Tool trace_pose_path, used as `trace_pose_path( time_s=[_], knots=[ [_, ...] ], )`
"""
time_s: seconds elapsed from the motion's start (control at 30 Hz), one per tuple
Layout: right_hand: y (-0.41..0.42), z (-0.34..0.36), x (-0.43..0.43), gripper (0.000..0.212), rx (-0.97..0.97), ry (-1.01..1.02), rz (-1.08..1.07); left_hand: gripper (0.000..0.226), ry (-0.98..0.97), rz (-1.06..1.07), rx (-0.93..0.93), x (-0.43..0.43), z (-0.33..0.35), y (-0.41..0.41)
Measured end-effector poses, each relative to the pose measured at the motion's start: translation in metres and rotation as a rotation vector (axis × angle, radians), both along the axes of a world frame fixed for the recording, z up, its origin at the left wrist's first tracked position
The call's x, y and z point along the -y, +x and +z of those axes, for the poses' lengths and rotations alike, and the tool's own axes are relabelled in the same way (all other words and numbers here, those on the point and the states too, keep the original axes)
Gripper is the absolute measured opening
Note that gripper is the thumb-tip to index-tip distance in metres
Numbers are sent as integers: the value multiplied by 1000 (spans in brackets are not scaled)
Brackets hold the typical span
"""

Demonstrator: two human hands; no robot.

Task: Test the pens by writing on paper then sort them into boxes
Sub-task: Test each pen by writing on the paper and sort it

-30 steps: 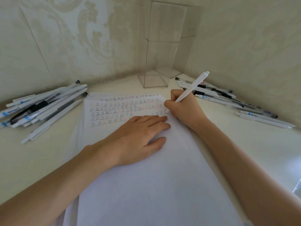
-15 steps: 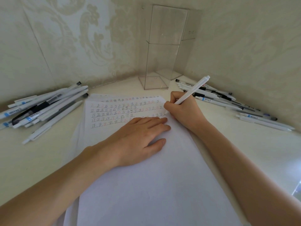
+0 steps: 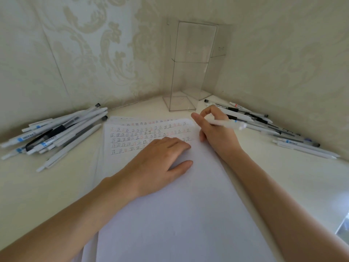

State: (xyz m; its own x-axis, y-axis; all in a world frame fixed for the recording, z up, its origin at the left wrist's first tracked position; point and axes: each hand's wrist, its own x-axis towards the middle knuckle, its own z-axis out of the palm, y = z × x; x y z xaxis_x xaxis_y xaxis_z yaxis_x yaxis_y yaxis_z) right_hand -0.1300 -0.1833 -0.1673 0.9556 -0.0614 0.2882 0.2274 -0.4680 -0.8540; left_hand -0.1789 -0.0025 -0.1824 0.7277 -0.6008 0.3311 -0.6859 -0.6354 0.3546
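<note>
A white sheet of paper [image 3: 181, 214] lies in front of me, its far end covered with rows of small written marks in black and red. My left hand [image 3: 162, 163] rests flat on the paper, fingers straight, just below the marks. My right hand [image 3: 217, 131] is lifted off the sheet at its top right corner and holds a white pen [image 3: 228, 124], which lies nearly level and points right, blurred by motion. Two tall clear boxes [image 3: 190, 72] stand in the corner beyond the paper.
A pile of several white and black pens [image 3: 56, 133] lies to the left of the paper. Another spread of several pens [image 3: 279, 129] lies along the right wall. Patterned walls close in the desk [image 3: 283, 186] at the back and right.
My right hand has stopped writing and lifted away from the paper; the pen has swung from upright to nearly level, pointing right. My left hand has stayed on the sheet.
</note>
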Motion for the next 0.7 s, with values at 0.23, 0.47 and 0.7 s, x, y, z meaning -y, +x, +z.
trace_pose_path(
  time_s=[0.23,0.47,0.7],
  knots=[
    [-5,5,-7,36,68,-71,167,66,-267,20,-244,-4,12,-4],
    [-7,4,-12,19,47,38,270,53,-299,-31,-148,-6,7,1],
    [-9,6,-16,20,94,-3,323,46,-271,-25,-50,-7,4,0]
  ],
)
